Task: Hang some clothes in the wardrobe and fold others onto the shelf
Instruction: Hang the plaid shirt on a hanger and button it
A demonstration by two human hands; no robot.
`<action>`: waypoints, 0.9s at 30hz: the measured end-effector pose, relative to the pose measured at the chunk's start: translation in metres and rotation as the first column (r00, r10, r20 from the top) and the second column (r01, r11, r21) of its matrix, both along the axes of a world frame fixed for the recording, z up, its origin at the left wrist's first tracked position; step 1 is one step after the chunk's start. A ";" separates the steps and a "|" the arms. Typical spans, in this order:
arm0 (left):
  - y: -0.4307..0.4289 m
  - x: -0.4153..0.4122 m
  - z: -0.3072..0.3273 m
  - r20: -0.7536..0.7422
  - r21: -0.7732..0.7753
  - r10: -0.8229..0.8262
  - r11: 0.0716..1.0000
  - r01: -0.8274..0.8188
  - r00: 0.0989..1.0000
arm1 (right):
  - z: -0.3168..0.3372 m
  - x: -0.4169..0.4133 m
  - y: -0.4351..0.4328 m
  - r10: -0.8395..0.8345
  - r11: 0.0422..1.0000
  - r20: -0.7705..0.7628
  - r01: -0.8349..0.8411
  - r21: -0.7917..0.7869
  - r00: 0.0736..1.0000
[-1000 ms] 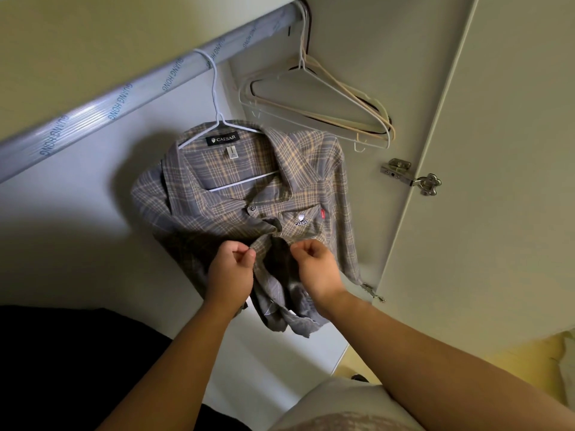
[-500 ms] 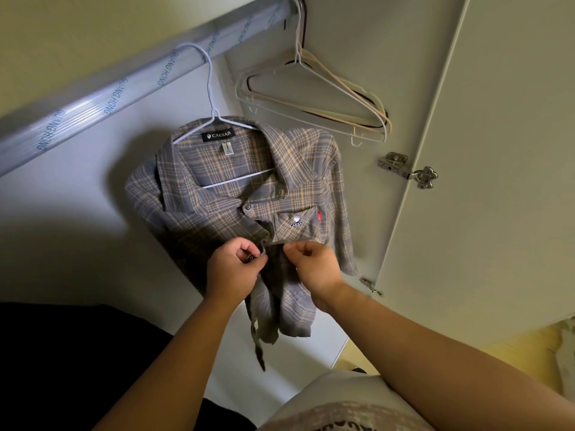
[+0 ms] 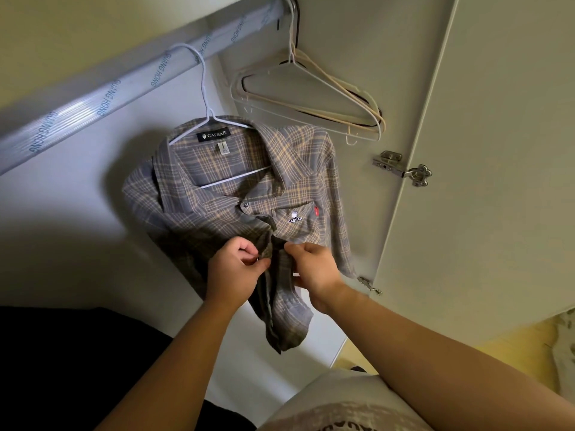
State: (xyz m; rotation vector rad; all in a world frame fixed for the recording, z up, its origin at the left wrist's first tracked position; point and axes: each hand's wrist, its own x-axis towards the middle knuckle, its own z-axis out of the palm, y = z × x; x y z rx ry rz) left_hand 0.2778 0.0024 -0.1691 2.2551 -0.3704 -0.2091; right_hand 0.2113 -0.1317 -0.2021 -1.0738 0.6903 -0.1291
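A grey and tan plaid shirt point(image 3: 217, 209) hangs on a white hanger point(image 3: 203, 88) from the wardrobe rail point(image 3: 102, 98). Its collar is open and a chest pocket with a logo faces me. My left hand point(image 3: 231, 272) pinches the left front edge of the shirt at a button, below the pocket. My right hand point(image 3: 314, 269) pinches the right front edge just beside it. The two edges meet between my fingers. The shirt's lower part hangs loose below my hands.
Several bare hangers point(image 3: 311, 98) hang at the rail's right end. The open wardrobe door point(image 3: 497, 150) stands at the right with its hinge point(image 3: 401, 168). A dark area fills the lower left, and a yellow surface point(image 3: 513, 346) shows at lower right.
My hands have drawn closer together on the shirt front, bringing its two edges to meet. The shirt's loose tail has shifted slightly.
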 end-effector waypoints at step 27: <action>0.004 0.004 -0.007 -0.006 -0.005 -0.128 0.992 0.128 0.992 | -0.003 -0.010 0.006 0.214 0.879 -0.090 -0.232 -0.417 0.973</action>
